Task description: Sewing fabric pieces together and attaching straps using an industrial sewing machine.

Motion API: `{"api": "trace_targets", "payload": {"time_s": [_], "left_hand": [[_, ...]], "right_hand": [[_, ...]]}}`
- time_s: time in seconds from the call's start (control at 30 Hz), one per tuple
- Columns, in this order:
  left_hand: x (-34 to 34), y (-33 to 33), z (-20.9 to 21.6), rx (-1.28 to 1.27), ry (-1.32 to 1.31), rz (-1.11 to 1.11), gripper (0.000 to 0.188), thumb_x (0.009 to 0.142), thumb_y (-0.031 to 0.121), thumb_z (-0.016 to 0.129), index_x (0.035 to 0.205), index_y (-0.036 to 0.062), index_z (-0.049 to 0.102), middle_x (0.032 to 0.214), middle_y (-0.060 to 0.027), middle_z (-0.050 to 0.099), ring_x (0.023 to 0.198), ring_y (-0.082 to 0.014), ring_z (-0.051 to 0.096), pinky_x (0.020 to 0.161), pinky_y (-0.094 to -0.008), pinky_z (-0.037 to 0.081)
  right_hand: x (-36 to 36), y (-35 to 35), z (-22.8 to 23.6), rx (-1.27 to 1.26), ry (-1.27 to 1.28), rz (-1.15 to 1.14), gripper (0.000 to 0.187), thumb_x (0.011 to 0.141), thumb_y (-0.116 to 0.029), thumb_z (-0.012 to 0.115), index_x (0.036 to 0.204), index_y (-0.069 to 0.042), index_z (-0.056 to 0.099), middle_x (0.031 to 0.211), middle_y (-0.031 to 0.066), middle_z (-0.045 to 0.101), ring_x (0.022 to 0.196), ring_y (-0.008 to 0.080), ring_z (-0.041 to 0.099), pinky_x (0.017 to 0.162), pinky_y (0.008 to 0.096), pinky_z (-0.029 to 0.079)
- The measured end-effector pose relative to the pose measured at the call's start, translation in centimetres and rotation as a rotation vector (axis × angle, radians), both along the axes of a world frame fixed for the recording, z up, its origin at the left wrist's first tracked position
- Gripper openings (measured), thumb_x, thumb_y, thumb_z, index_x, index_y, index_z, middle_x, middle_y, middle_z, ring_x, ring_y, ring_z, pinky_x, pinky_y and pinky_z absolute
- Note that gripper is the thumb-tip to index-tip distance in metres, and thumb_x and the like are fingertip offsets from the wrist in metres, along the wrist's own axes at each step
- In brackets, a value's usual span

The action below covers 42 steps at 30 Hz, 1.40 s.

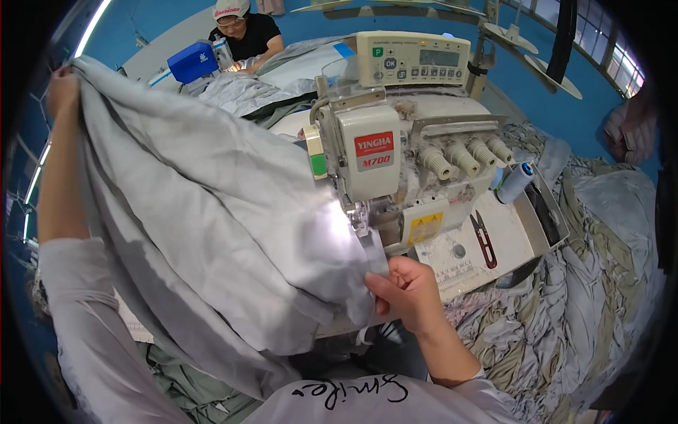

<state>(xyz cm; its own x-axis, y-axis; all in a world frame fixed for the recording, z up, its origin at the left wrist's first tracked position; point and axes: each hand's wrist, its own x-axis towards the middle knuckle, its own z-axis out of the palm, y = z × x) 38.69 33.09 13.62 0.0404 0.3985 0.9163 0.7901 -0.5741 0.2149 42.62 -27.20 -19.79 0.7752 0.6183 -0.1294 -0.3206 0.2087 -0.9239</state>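
Blue-walled sewing room, cream overlock machine [395,162] on a worktable: grey fabric [212,219] held up at the presser foot.

Fabric hangs from the raised left hand [62,92], which grips its top edge, fingers closed, down to the needle area, where the right hand [409,293] pinches a narrow strip between thumb and forefinger. Judged step: lining up an edge for stitching; next move calls for a flat, straight feed under the foot. Red thread snips [484,239] lie on the machine bed, more grey and olive cloth [565,325] heaped at right. A second person [244,35] works behind. Needle and fabric's lower hem are hidden.
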Motion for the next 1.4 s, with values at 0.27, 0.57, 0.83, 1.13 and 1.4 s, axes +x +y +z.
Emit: {"api": "trace_targets", "payload": {"time_s": [0.27,0.57,0.83,1.13,1.4], "left_hand": [[-4.3,-31.8,-30.5,-0.619,0.914,-1.262,0.083,0.057,0.037,0.081,0.126,0.0082,0.044,0.124,-0.0161,0.047,0.114,-0.0322,0.045,0.094,-0.0377,0.037],[-4.1,-31.2,-30.5,-0.324,0.355,-0.837,0.013,0.075,-0.001,0.056,0.088,0.0007,0.054,0.082,-0.0186,0.055,0.075,-0.0362,0.054,0.067,-0.0417,0.043],[-1.6,-39.0,-27.1,-0.143,0.495,-1.555,0.056,0.064,0.015,0.068,0.117,0.0096,0.049,0.118,-0.0105,0.051,0.117,-0.0301,0.043,0.096,-0.042,0.034],[-0.2,-42.7,-29.1,-0.087,0.398,-1.81,0.024,0.063,-0.005,0.068,0.084,0.0031,0.061,0.091,-0.0072,0.063,0.077,-0.0241,0.062,0.064,-0.03,0.051],[-1.2,-42.5,-29.0,0.159,0.652,-1.601,0.022,0.07,0.0,0.062,0.092,0.0023,0.064,0.101,-0.006,0.061,0.088,-0.0229,0.06,0.07,-0.0315,0.051]], "right_hand": [[-0.3,-0.5,-0.8,-0.036,-0.006,-0.061,0.029,0.083,-0.012,0.063,0.062,-0.007,0.044,0.053,-0.0013,0.051,0.044,0.0053,0.05,0.04,0.0192,0.04],[-1.5,-0.3,-0.5,0.045,0.026,-0.083,0.017,0.085,-0.01,0.058,0.095,-0.001,0.047,0.062,0.0026,0.056,0.041,0.0062,0.047,0.036,0.0176,0.034],[-3.9,-2.3,-1.1,-0.318,-1.115,-0.409,0.021,0.075,0.003,0.062,0.093,-0.004,0.054,0.066,0.0037,0.057,0.045,0.0097,0.048,0.04,0.021,0.035],[-1.7,-0.8,-3.3,0.044,-0.834,-0.584,0.053,0.068,-0.011,0.075,0.114,-0.005,0.048,0.072,-0.0026,0.054,0.048,0.0071,0.043,0.044,0.0208,0.036],[-1.9,0.8,-2.1,0.129,-0.264,-0.291,0.038,0.086,-0.001,0.052,0.122,-0.003,0.039,0.065,-0.0021,0.049,0.051,0.0019,0.042,0.047,0.015,0.032]]}}
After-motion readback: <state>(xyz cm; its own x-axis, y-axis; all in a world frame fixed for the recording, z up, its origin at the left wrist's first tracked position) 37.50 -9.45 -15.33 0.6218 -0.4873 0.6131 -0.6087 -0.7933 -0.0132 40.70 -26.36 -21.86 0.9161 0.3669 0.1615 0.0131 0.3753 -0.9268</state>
